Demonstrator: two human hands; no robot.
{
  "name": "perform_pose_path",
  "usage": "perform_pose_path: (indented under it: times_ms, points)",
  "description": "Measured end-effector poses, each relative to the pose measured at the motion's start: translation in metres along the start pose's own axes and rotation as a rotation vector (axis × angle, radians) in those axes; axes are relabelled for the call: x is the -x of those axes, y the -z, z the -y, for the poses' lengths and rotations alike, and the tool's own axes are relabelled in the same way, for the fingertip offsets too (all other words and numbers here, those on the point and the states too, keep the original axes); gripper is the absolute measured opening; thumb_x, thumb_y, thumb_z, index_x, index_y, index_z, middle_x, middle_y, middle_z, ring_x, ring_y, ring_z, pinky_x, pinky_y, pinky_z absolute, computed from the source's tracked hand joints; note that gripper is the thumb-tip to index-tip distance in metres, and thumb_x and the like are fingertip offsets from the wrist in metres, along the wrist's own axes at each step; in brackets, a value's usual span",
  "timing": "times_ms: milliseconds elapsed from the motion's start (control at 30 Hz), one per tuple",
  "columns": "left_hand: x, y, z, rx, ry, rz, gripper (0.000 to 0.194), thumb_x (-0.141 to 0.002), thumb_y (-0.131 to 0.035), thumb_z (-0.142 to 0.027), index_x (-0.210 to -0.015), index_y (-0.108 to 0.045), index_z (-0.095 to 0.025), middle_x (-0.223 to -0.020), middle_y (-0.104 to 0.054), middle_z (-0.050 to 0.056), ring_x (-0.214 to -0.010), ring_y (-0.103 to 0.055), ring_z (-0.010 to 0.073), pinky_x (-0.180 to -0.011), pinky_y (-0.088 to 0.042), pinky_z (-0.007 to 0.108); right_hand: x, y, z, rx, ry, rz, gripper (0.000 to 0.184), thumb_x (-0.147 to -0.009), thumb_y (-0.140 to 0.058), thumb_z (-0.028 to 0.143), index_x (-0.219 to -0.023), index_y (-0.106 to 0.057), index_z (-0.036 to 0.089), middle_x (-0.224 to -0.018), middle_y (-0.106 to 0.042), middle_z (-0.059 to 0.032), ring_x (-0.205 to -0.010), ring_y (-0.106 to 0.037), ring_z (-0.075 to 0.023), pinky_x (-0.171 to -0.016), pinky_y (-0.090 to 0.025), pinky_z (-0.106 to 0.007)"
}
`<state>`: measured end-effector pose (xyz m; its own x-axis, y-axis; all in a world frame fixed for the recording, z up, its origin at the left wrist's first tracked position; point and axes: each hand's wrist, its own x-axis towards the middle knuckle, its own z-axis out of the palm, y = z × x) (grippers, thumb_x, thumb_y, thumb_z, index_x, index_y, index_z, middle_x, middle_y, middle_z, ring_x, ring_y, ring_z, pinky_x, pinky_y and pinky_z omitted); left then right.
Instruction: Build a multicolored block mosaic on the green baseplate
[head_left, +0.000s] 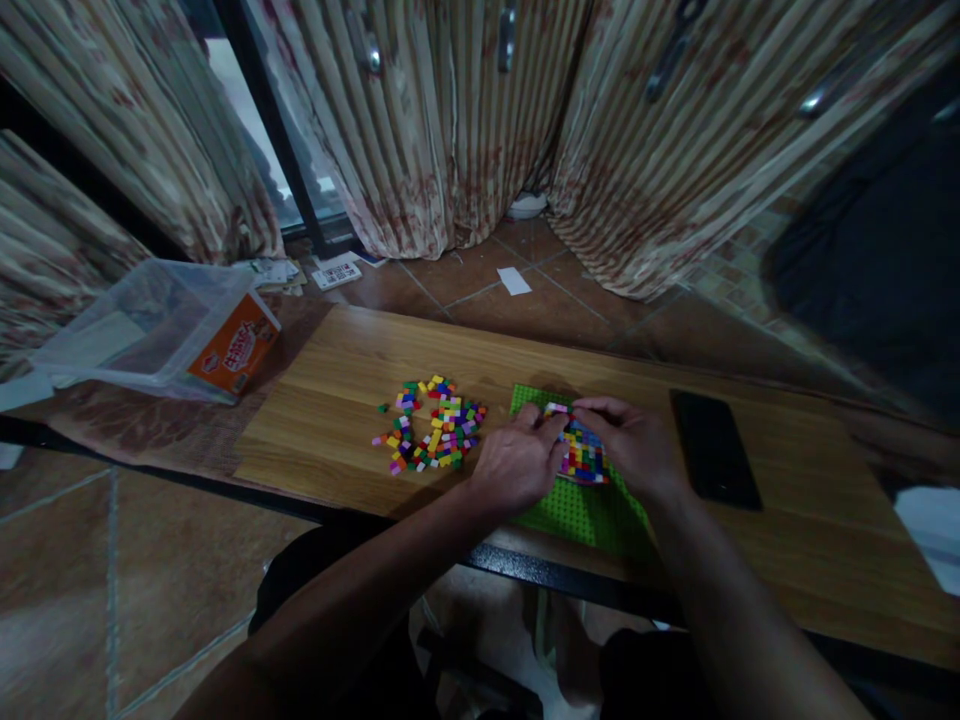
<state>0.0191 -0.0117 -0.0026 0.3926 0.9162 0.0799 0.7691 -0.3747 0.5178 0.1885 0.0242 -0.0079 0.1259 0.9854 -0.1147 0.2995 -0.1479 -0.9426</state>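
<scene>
A green baseplate (pixel 570 510) lies on the wooden table (pixel 337 370), with a patch of small coloured bricks (pixel 583 455) built on it. My left hand (pixel 517 462) rests on the plate's left side, fingers curled and pinched at the patch's upper edge. My right hand (pixel 637 445) sits on the right side, its fingertips pressed together at the same spot, by a pinkish brick (pixel 556 408). What either hand pinches is too small to name. A loose pile of coloured bricks (pixel 433 425) lies left of the plate.
A black phone (pixel 714 447) lies flat to the right of the plate. A clear plastic tub (pixel 142 325) with an orange label stands off the table's far left end. Curtains hang behind, papers lie on the tiled floor, and my knees show below the table edge.
</scene>
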Motion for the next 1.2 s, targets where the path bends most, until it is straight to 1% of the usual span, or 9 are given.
perform_pose_path:
  times_ms: [200,333,500,700,800,900,1067,1200]
  points:
    - [-0.0008,-0.0025,0.0035,0.047,-0.022,-0.015,0.045,-0.098,-0.037,-0.037,-0.136,-0.053,-0.021,-0.109,-0.058,0.010,-0.093,-0.063,0.0204,-0.086,-0.054,0.035,0.0007,0.0000,-0.0002,0.020,0.036,-0.008,0.027,-0.064,-0.074,0.043,-0.078,-0.075,0.020,-0.077,-0.074,-0.0035,-0.068,-0.063,-0.0177,-0.067,-0.048,-0.032]
    - [-0.0022,-0.0030,0.0063,0.120,-0.005,-0.007,0.045,-0.097,-0.038,-0.035,-0.137,-0.054,-0.022,-0.108,-0.060,0.010,-0.090,-0.064,0.0190,-0.088,-0.054,0.035,0.0022,-0.0030,0.0022,0.008,0.052,-0.013,0.026,-0.065,-0.075,0.044,-0.077,-0.075,0.021,-0.076,-0.074,-0.0032,-0.070,-0.064,-0.0179,-0.069,-0.049,-0.032]
    - [-0.0029,-0.0040,0.0092,0.201,-0.018,-0.021,0.044,-0.097,-0.038,-0.032,-0.137,-0.054,-0.023,-0.105,-0.062,0.008,-0.093,-0.064,0.0177,-0.091,-0.053,0.035,0.0014,-0.0070,0.0017,-0.065,0.009,-0.037,0.029,-0.061,-0.078,0.045,-0.076,-0.075,0.020,-0.075,-0.074,-0.0031,-0.070,-0.064,-0.0179,-0.068,-0.050,-0.032]
    - [-0.0026,-0.0052,0.0081,0.173,0.027,-0.003,0.045,-0.096,-0.040,-0.034,-0.137,-0.055,-0.023,-0.110,-0.061,0.010,-0.090,-0.064,0.0184,-0.091,-0.053,0.037,-0.0001,-0.0028,-0.0019,-0.143,-0.005,-0.028,0.025,-0.061,-0.078,0.042,-0.076,-0.075,0.022,-0.077,-0.074,-0.0020,-0.069,-0.064,-0.0167,-0.066,-0.050,-0.031]
    - [-0.0018,-0.0048,0.0064,0.155,0.026,0.007,0.046,-0.096,-0.040,-0.034,-0.138,-0.054,-0.022,-0.111,-0.061,0.011,-0.092,-0.064,0.0192,-0.093,-0.053,0.037,0.0002,-0.0014,-0.0026,-0.123,-0.005,-0.003,0.024,-0.062,-0.076,0.040,-0.077,-0.075,0.023,-0.074,-0.073,-0.0017,-0.065,-0.063,-0.0158,-0.063,-0.049,-0.030]
    - [-0.0014,-0.0051,0.0062,0.169,0.044,0.004,0.046,-0.095,-0.042,-0.034,-0.138,-0.053,-0.023,-0.112,-0.060,0.010,-0.091,-0.064,0.0187,-0.093,-0.053,0.036,0.0005,-0.0020,-0.0022,-0.096,-0.006,0.004,0.026,-0.062,-0.076,0.042,-0.079,-0.075,0.022,-0.075,-0.073,-0.0028,-0.065,-0.063,-0.0159,-0.061,-0.049,-0.029]
    - [-0.0018,-0.0056,0.0083,0.241,0.035,-0.009,0.045,-0.093,-0.045,-0.031,-0.136,-0.056,-0.022,-0.112,-0.060,0.009,-0.096,-0.063,0.0191,-0.095,-0.052,0.036,0.0021,-0.0051,0.0002,-0.114,-0.036,-0.024,0.028,-0.060,-0.079,0.041,-0.078,-0.075,0.021,-0.076,-0.073,-0.0023,-0.067,-0.064,-0.0161,-0.065,-0.049,-0.030]
    - [-0.0019,-0.0051,0.0089,0.262,0.028,-0.017,0.045,-0.093,-0.045,-0.028,-0.135,-0.056,-0.021,-0.111,-0.060,0.010,-0.096,-0.062,0.0193,-0.094,-0.052,0.036,0.0023,-0.0064,0.0012,-0.121,-0.040,-0.034,0.028,-0.059,-0.080,0.042,-0.078,-0.076,0.021,-0.076,-0.073,-0.0022,-0.068,-0.064,-0.0163,-0.067,-0.049,-0.030]
